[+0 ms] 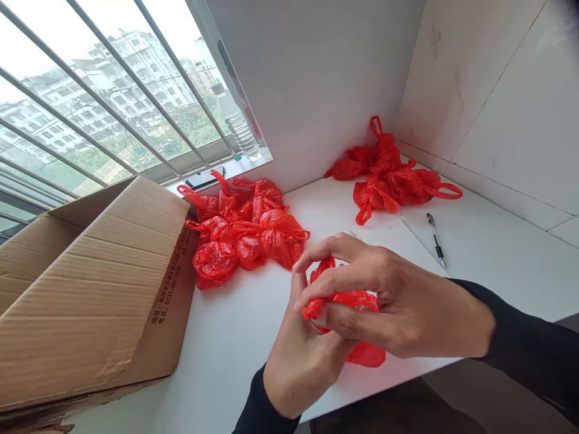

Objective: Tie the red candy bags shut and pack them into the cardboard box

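Near the table's front edge, both hands are at a red plastic bag (367, 354). My right hand (380, 295) pinches a twisted bit of the bag between thumb and fingers. Beneath and to the left of it, my left hand (307, 355) is closed around the bag, its fingers partly covered by the right hand. What the bag contains is hidden. Several tied red bags (246, 232) sit together at the left back of the table, and another group of red bags (391, 175) lies in the far corner.
An open cardboard box (104, 271) stands at the left. On the window sill are a phone (205, 178) and a clear water bottle (237, 123). A pen (436, 241) lies on the white table (226, 343), near a sheet of paper (402, 244).
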The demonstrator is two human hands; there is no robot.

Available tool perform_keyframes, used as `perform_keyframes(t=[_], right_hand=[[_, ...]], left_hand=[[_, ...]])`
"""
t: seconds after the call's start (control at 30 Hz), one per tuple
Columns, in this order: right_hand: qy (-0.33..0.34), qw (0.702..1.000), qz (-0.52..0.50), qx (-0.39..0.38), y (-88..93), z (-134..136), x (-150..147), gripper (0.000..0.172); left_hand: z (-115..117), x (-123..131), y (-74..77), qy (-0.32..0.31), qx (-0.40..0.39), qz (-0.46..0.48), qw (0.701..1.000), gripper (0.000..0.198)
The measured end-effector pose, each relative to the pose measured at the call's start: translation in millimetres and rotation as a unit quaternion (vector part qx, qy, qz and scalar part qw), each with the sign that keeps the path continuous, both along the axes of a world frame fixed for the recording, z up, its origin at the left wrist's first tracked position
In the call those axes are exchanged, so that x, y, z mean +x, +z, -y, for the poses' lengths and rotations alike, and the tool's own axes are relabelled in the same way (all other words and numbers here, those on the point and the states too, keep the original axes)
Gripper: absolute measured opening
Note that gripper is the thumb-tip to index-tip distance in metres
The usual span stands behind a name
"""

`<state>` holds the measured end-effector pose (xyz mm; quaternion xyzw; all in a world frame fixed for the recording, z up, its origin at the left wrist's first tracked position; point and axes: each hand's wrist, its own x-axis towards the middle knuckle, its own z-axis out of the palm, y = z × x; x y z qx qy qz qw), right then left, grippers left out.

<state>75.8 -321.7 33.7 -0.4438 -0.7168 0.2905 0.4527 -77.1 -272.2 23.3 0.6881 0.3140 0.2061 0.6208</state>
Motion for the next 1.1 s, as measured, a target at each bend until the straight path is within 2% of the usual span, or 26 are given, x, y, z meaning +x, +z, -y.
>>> perform_keyframes(t=[0.07, 0.17, 0.27, 0.4, 0.57, 0.67, 0.83, 0.9, 0.97, 1.03, 1.1], right_hand=[[0.017, 0.999, 0.030, 0.004, 0.4, 1, 0, 0.015], [0.008, 0.999, 0.044, -0.001, -2.3, -1, 4, 0.025], [-0.055, 0.997, 0.033, -0.032, -8.2, -6, 12, 0.033], [-0.085, 0.993, 0.012, -0.080, -13.9, -8, 21, 0.017], [-0.137, 0.983, -0.057, -0.112, -13.3, -1, 19, 0.013], [-0.125, 0.982, -0.068, -0.122, -12.2, 7, 14, 0.009], [-0.040, 0.997, -0.006, -0.071, -19.5, 11, 10, 0.005], [-0.022, 0.998, 0.000, -0.050, -26.5, 4, 11, 0.029], [0.008, 0.997, 0.008, -0.071, -34.1, -4, 12, 0.053], [0.017, 0.992, 0.009, -0.122, -40.6, -10, 13, 0.059], [0.010, 0.987, -0.005, -0.158, -45.8, -14, 11, 0.050]], left_hand=[[-3, 0, -2.0, -0.033, 0.039, -0.016, 0.999, 0.040], [-5, -2, -5.5, -0.023, 0.067, -0.033, 0.997, 0.016], [-6, -6, -11.8, 0.043, -0.026, -0.004, 0.999, 0.023], [-5, -11, -15.3, 0.106, -0.191, 0.017, 0.976, 0.023], [-10, -13, -11.0, 0.124, -0.273, 0.071, 0.951, 0.026], [-18, -18, -14.5, 0.117, -0.294, 0.089, 0.944, 0.025], [-27, -26, -23.6, 0.053, -0.232, 0.104, 0.966, 0.014], [-26, -28, -23.0, 0.020, -0.209, 0.092, 0.973, 0.018], [-23, -31, -20.7, 0.004, -0.171, 0.070, 0.983, 0.021], [-19, -32, -20.1, 0.011, -0.087, 0.031, 0.996, 0.018], [-13, -33, -24.3, 0.054, 0.062, -0.016, 0.996, 0.016]])
